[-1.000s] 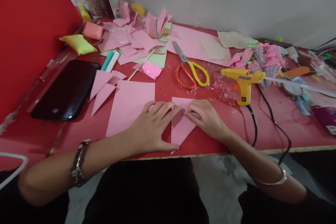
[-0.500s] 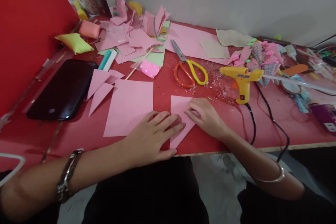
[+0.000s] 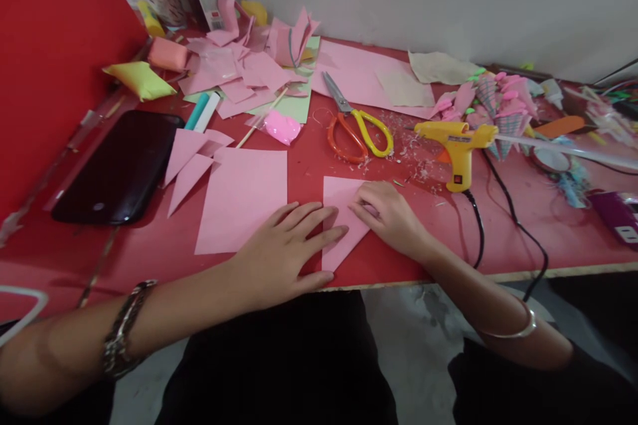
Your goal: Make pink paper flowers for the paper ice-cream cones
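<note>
A pink sheet of paper (image 3: 339, 194) lies near the table's front edge, its lower right side running as a slanted folded edge. My left hand (image 3: 292, 246) rests flat with fingers spread, the fingertips on the left part of this sheet. Curled over the sheet's right corner is my right hand (image 3: 389, 216), its fingers closed on the paper; that corner is partly hidden beneath them. A second flat pink sheet (image 3: 244, 196) lies just left, partly covered by my left hand. Small folded pink triangles (image 3: 189, 176) sit beyond it.
Behind the hands are open scissors (image 3: 343, 103) and a yellow glue gun (image 3: 458, 146) with a black cord. A black phone (image 3: 119, 169) lies at the left. Pink paper scraps (image 3: 259, 73) pile up at the back; small paper cones (image 3: 498, 103) cluster at the right.
The whole view has shifted slightly. Both hands keep nearly the same place on the pink paper, the right one still closed over its corner.
</note>
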{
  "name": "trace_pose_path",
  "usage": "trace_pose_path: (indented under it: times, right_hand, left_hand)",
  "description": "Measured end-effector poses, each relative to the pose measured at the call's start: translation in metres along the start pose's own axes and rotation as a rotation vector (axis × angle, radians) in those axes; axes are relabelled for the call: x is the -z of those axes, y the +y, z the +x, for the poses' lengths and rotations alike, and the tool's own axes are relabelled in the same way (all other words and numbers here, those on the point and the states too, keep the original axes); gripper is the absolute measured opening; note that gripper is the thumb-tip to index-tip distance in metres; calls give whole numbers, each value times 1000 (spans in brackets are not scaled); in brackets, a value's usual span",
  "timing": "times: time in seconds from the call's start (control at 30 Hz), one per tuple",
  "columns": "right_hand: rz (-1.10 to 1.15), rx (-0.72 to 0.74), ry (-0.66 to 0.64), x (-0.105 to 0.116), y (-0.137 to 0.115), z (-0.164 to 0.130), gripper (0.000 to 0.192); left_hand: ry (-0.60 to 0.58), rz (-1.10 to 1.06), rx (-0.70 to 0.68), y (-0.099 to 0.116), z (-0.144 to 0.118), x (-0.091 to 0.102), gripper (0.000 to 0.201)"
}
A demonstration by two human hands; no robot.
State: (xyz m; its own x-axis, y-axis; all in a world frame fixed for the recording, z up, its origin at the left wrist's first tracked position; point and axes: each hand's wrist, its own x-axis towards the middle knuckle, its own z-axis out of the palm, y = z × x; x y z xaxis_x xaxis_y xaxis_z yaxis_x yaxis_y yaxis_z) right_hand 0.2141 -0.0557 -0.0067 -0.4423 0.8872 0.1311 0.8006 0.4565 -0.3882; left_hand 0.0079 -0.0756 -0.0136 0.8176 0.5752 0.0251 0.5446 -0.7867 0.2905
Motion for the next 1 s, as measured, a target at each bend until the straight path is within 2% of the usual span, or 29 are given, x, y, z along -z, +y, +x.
trace_pose_path:
  times: [0.23, 0.4, 0.47, 0.53, 0.6, 0.67, 0.8, 1.0]
  right_hand:
    - [-31, 7, 6, -2, 0, 0, 24]
    - [-178, 73, 116, -2, -4, -8, 15]
    - [-276, 147, 169, 2, -10, -14, 17]
    - [-306, 289, 189, 7, -19, -21, 17]
    - [-250, 438, 127, 10, -28, -28, 18]
    - [-170, 507, 41, 10, -34, -35, 19]
    - [-78, 481, -61, 5, -32, -48, 25]
    - [-148, 318, -117, 11, -21, -61, 34]
  left_hand:
    - [-11, -2, 29, 1, -1, -3, 54]
    - [-50, -17, 38, 0, 0, -1, 58]
    - [-51, -21, 35, 0, 1, 0, 60]
    - [-39, -28, 27, -1, 2, 0, 60]
    - [-23, -36, 23, -2, 3, -1, 62]
    - [-21, -40, 19, -4, 3, -1, 64]
    - [-40, -41, -1, -7, 4, -1, 68]
    - [-88, -33, -11, -9, 5, 3, 71]
